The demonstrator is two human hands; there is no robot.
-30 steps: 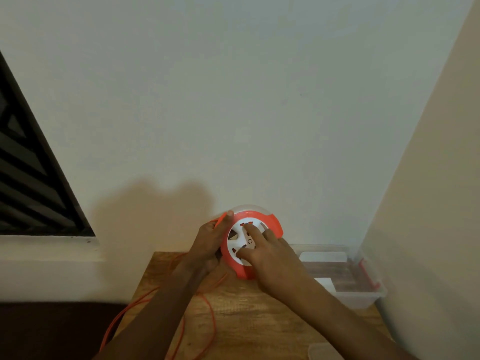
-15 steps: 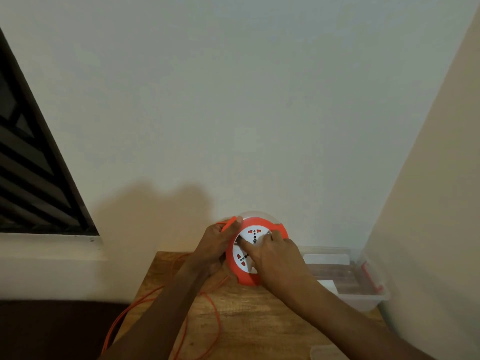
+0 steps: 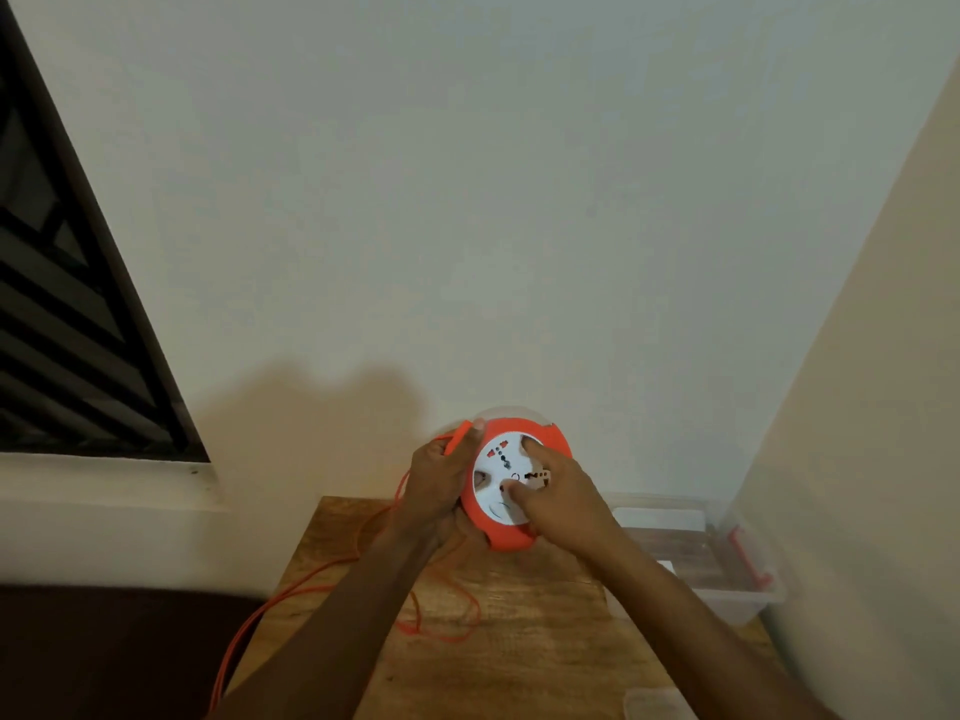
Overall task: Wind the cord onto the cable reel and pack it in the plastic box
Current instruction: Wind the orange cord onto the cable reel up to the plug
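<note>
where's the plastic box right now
In the head view the clear plastic box sits at the right back corner of the wooden table, against the right wall, just right of the right hand.

A wooden table (image 3: 519, 641) stands in a corner of pale walls (image 3: 467, 200), beside a dark louvred window (image 3: 62, 314).

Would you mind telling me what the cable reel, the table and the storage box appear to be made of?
Cable reel: likely matte orange plastic with a white socket face.
Table: wood or wood-look laminate, showing grain.
Storage box: clear plastic; the table shows through its walls.
</note>
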